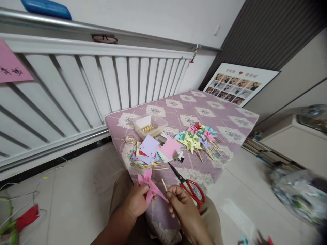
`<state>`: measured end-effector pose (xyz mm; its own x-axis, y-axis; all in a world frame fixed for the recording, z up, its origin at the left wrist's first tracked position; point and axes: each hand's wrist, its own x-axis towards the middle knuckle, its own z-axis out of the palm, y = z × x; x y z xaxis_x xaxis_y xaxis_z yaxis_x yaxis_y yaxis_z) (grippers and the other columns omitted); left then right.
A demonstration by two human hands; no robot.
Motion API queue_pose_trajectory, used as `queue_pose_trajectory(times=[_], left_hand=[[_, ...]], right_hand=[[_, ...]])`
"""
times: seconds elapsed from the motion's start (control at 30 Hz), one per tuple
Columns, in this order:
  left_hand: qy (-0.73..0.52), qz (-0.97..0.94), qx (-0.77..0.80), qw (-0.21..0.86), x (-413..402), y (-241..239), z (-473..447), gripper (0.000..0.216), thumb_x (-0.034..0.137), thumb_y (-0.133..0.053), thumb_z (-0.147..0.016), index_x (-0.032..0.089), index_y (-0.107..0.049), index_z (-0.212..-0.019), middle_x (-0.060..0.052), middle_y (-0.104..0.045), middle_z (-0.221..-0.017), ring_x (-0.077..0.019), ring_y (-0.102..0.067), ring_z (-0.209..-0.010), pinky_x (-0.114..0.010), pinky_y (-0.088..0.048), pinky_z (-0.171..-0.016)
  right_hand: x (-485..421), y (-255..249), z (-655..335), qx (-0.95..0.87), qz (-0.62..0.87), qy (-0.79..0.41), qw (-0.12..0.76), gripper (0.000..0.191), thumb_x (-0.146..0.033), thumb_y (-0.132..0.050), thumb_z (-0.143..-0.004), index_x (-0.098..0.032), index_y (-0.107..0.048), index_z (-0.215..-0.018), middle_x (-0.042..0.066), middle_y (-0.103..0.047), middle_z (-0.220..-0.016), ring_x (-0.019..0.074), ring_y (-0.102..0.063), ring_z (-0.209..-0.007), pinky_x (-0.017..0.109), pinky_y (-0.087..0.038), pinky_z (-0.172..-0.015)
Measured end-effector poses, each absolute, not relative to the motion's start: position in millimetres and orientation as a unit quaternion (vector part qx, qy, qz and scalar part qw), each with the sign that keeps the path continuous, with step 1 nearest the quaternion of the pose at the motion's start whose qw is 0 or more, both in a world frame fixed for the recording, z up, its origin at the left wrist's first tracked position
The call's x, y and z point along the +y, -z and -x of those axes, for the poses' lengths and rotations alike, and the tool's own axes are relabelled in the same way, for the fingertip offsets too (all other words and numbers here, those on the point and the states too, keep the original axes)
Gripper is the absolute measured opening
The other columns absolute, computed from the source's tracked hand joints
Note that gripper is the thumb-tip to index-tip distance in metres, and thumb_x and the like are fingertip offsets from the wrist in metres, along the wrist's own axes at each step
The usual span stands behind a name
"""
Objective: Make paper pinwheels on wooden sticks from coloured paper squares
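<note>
A pink paper pinwheel (pixel 147 176) is pinched at its middle by my left hand (pixel 136 200), its petals sticking out past the thumb. My right hand (pixel 182 207) grips a thin wooden stick (pixel 164 184), whose tip points up toward the pinwheel; one pink point reaches close to these fingers. Red-handled scissors (pixel 191 189) lie on the table edge just beyond my right hand. Ahead of my hands are a stack of lilac paper squares (pixel 149 147), a pink paper square (pixel 170 147) and several loose sticks (pixel 153 166).
Finished pinwheels (pixel 195 141) on sticks lie in a heap on the flowered tablecloth (pixel 204 112). A plastic box (pixel 153 124) holds more sticks, beside a small round container (pixel 129 140). A white radiator (pixel 114 78) stands behind; plastic bags (pixel 298 194) lie at the right.
</note>
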<state>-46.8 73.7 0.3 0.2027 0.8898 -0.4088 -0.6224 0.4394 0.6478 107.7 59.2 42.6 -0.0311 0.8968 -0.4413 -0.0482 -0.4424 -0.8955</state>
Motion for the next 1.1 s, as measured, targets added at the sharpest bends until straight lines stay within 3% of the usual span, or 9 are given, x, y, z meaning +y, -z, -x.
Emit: queue_pose_trajectory(times=[0.13,0.3,0.57,0.67,0.8,1.1], left_hand=[[-0.512,-0.173,0.286,0.791,74,-24,42,0.043,0.049,-0.082,-0.045,0.022,-0.049,-0.054,0.003,-0.041,-0.056,-0.0108,-0.037,-0.052,-0.027,-0.033,-0.049],[-0.508,-0.163,0.26,0.805,70,-29,39,0.04,0.045,-0.086,-0.045,0.02,-0.059,-0.061,0.0,-0.054,-0.068,-0.0098,-0.042,-0.055,-0.024,-0.03,-0.048],[-0.496,-0.192,0.248,0.81,65,-33,33,0.043,0.046,-0.083,-0.048,0.018,-0.053,-0.06,0.002,-0.053,-0.07,-0.004,-0.041,-0.042,-0.021,-0.028,-0.039],[-0.517,-0.19,0.29,0.783,68,-43,37,0.047,0.049,-0.083,-0.047,0.02,-0.051,-0.063,0.004,-0.046,-0.067,-0.0043,-0.038,-0.046,-0.022,-0.031,-0.042],[-0.555,-0.191,0.333,0.738,71,-42,47,0.04,0.046,-0.078,-0.055,0.022,-0.05,-0.07,0.001,-0.052,-0.077,-0.0076,-0.038,-0.055,-0.025,-0.035,-0.051],[-0.579,-0.064,0.288,0.76,71,-21,50,0.028,0.026,-0.079,-0.06,0.025,-0.06,-0.08,0.001,-0.062,-0.087,-0.0095,-0.048,-0.064,-0.017,-0.044,-0.054]], right_hand=[[55,-47,-107,-0.377,0.565,-0.629,0.378,0.029,-0.043,-0.072,-0.069,-0.021,-0.053,-0.067,-0.01,-0.048,-0.046,0.0069,-0.039,-0.04,0.018,-0.031,-0.04],[52,-46,-108,-0.399,0.56,-0.626,0.368,0.033,-0.047,-0.071,-0.066,-0.022,-0.051,-0.065,-0.009,-0.046,-0.044,0.0076,-0.037,-0.038,0.019,-0.03,-0.038],[51,-64,-110,-0.516,0.537,-0.54,0.391,0.025,-0.038,-0.066,-0.072,-0.021,-0.053,-0.059,-0.005,-0.045,-0.055,0.0115,-0.039,-0.052,0.023,-0.032,-0.05],[52,-67,-117,-0.573,0.549,-0.493,0.357,0.022,-0.033,-0.061,-0.075,-0.021,-0.055,-0.059,-0.004,-0.046,-0.057,0.0137,-0.041,-0.057,0.025,-0.033,-0.053],[53,-64,-132,-0.582,0.567,-0.465,0.351,0.022,-0.034,-0.058,-0.078,-0.021,-0.056,-0.061,-0.004,-0.044,-0.058,0.0143,-0.04,-0.057,0.025,-0.032,-0.053],[46,-51,-135,-0.456,0.563,-0.498,0.477,0.02,-0.039,-0.061,-0.078,-0.02,-0.057,-0.07,-0.006,-0.043,-0.058,0.0119,-0.036,-0.053,0.023,-0.03,-0.05]])
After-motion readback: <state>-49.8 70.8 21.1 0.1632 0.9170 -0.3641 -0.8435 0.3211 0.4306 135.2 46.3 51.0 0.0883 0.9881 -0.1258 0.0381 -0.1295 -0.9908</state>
